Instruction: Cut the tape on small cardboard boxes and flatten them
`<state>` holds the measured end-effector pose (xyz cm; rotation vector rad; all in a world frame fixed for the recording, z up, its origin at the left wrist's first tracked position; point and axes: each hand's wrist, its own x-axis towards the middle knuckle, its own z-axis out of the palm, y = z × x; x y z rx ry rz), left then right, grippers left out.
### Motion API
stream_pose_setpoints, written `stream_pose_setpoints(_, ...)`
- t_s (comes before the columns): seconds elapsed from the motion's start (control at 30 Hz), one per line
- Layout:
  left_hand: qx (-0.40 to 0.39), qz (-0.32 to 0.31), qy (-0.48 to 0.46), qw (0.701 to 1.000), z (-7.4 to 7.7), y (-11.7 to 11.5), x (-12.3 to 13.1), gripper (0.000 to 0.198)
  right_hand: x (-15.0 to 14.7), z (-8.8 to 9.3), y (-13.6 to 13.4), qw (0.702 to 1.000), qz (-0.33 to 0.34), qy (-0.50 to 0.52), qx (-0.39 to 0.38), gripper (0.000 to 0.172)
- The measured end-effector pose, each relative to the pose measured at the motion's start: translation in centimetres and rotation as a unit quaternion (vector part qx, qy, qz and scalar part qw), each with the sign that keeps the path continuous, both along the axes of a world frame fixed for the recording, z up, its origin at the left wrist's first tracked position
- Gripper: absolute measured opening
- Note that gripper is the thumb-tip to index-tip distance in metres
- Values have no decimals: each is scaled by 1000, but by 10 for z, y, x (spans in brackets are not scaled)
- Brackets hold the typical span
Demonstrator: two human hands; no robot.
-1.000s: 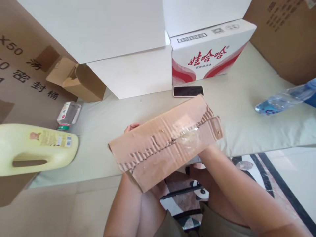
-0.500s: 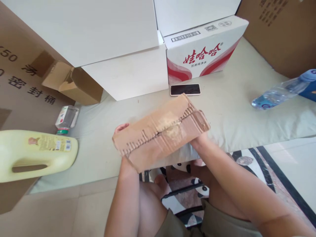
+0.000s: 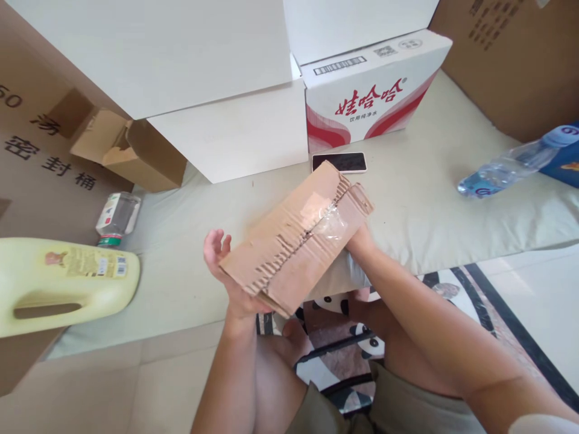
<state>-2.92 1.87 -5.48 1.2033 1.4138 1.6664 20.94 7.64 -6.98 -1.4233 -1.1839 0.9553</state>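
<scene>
A small brown cardboard box (image 3: 294,247) is held tilted above the cloth-covered surface, its torn, ridged seam and a shiny strip of clear tape facing up. My right hand (image 3: 360,240) grips its right end from below; the fingers are mostly hidden behind the cardboard. At the lower left end is my left hand (image 3: 230,283), its palm against or just behind the box corner. Its fingers stick up loosely, apart from the cardboard. Just beyond the box's far corner lies a phone (image 3: 348,161) with a dark screen.
White cartons (image 3: 235,138) and a red-and-white water carton (image 3: 362,108) stand at the back. On the left are an open small box (image 3: 154,157), a clear bottle (image 3: 118,217) and a yellow jug (image 3: 99,295). A water bottle (image 3: 506,169) lies at right.
The box has turned, its left end swinging toward me and its right end shifting slightly left. My left hand's fingers have come away from its far edge and show more fully.
</scene>
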Motion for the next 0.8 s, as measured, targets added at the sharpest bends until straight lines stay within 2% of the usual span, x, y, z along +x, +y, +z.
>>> stream_pose_setpoints(0.03,100,26,90,991,-4,-1,1,112,-1,0,-1,1000,3,-1,-9,33)
stream_pose_setpoints(0.07,189,42,181,964,-7,-2,3,112,-3,0,-1,1000,8,2,-17,35)
stream_pose_setpoints(0.1,250,44,261,931,-10,-2,6,110,-5,-1,-2,1000,14,10,-17,38)
stream_pose_setpoints(0.13,277,30,321,905,-12,-1,10,110,-6,-3,-2,999,22,20,-12,41)
stream_pose_setpoints(0.23,275,-23,430,860,-13,2,22,123,-9,-10,-1,998,41,37,15,43)
stream_pose_setpoints(0.33,235,-41,472,849,-13,8,27,123,-8,-20,1,998,58,-12,36,41)
stream_pose_setpoints(0.43,221,-18,483,847,-17,15,25,119,-6,-26,1,984,83,-138,73,39)
stream_pose_setpoints(0.6,203,69,465,859,-26,27,32,119,-7,-19,-3,928,176,-317,83,30)
stream_pose_setpoints(0.7,169,110,411,889,-28,37,37,103,-9,-14,-6,905,198,-372,58,25)
stream_pose_setpoints(0.8,150,94,292,940,-21,48,21,97,-7,-12,-7,904,155,-396,39,18)
